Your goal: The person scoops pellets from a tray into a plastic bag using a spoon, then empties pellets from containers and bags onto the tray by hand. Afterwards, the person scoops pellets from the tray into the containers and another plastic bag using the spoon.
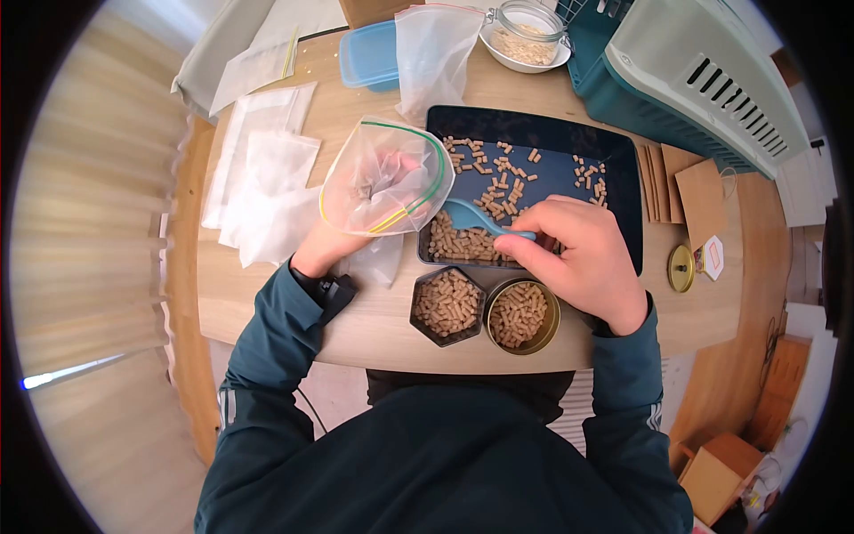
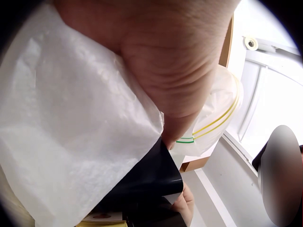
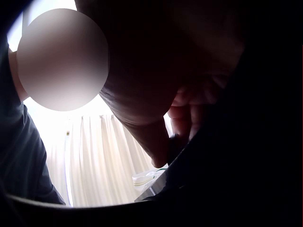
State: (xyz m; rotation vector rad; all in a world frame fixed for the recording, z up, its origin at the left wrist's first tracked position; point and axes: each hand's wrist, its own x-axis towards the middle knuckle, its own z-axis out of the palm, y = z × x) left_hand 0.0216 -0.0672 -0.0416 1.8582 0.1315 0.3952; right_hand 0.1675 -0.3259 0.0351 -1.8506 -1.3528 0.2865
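Note:
My left hand holds up a clear zip bag with its mouth spread wide, a green and yellow strip along the rim. Plastic covers most of that hand in the head view. To the right, my right hand pinches the handle of a blue scoop between thumb and fingers. The scoop's bowl is over brown pellets in the near left corner of a dark blue tray, beside the bag's rim. More pellets lie scattered across the tray.
A black hexagonal box and a round gold tin, both with pellets, stand near the front edge. Plastic bags lie left. Behind are a blue container, a glass jar and a pet carrier; paper bags lie right.

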